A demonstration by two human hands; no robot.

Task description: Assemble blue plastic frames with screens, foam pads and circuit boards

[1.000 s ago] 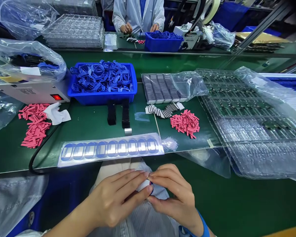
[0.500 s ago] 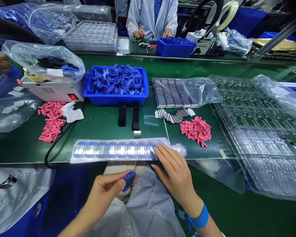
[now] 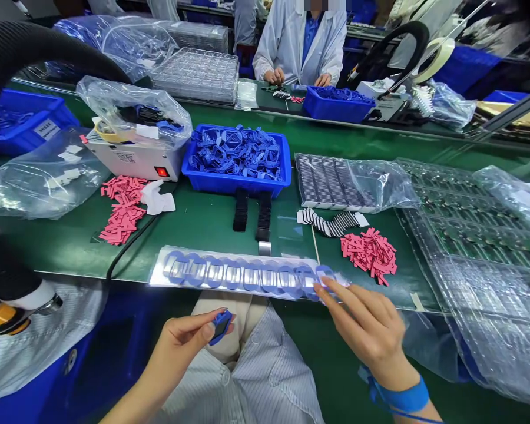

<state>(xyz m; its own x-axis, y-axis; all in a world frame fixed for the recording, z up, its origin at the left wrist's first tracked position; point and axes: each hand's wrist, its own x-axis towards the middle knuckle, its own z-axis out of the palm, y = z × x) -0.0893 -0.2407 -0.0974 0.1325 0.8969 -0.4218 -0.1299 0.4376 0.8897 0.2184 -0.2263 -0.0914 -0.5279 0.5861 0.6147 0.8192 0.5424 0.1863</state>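
Between the thumb and fingers of my left hand (image 3: 189, 347) is a small blue plastic frame (image 3: 221, 327) with a dark face, held over my lap. My right hand (image 3: 366, 324) reaches over the table's front edge, its fingertips closed at the right end of a sheet of round stickers (image 3: 242, 277). The sheet lies lengthwise along that edge, bearing one row of clear discs with bluish rims. At the fingertips, the end disc (image 3: 325, 273) looks slightly lifted; the fingers hide part of it.
Behind the sheet stands a blue bin (image 3: 236, 181) full of blue plastic parts. Pink strips lie in piles at left (image 3: 123, 215) and right (image 3: 370, 253). Clear trays (image 3: 490, 294) cover the right side. A black hose (image 3: 9, 235) curves at left. Opposite, a co-worker (image 3: 300, 47) works.
My right hand has gone from lying flat on the sheet's right end to gripping at its end disc. My left hand still holds the blue frame. The whole view has shifted.
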